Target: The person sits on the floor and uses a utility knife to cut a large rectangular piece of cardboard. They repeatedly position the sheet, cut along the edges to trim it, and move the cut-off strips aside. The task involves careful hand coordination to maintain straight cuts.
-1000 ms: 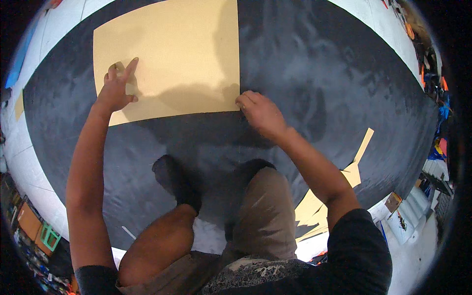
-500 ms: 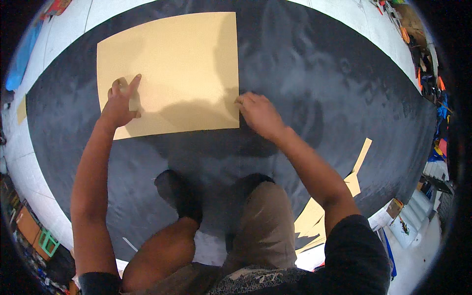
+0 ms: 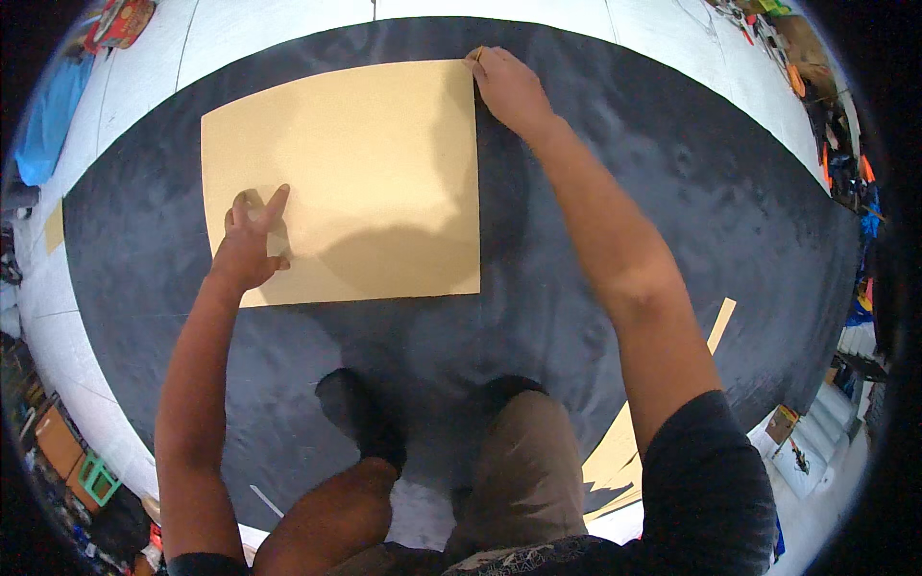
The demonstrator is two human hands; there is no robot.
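Note:
A large tan sheet [image 3: 375,173], like card or thin board, lies flat on a black mat [image 3: 595,192]. My left hand [image 3: 248,248] rests on its lower left part, fingers spread, index finger stretched toward the far side. At the far right corner of the sheet is my right hand [image 3: 509,88], its fingers closed in a pinch. Something small and yellowish shows at those fingertips; what it is cannot be made out. The shadow of my upper body falls across the near right part of the sheet.
Tan offcuts [image 3: 615,451] lie by my right leg, one narrow strip [image 3: 722,324] sticking out beyond my right arm. My dark-socked foot [image 3: 360,408] is on the mat. White floor surrounds it, with a blue bag [image 3: 56,120] at the left and assorted clutter at both sides.
My right hand has moved away from me along the sheet's right edge, from its lower part up to the far corner. The left hand stays spread on the sheet; the whole view has shifted slightly.

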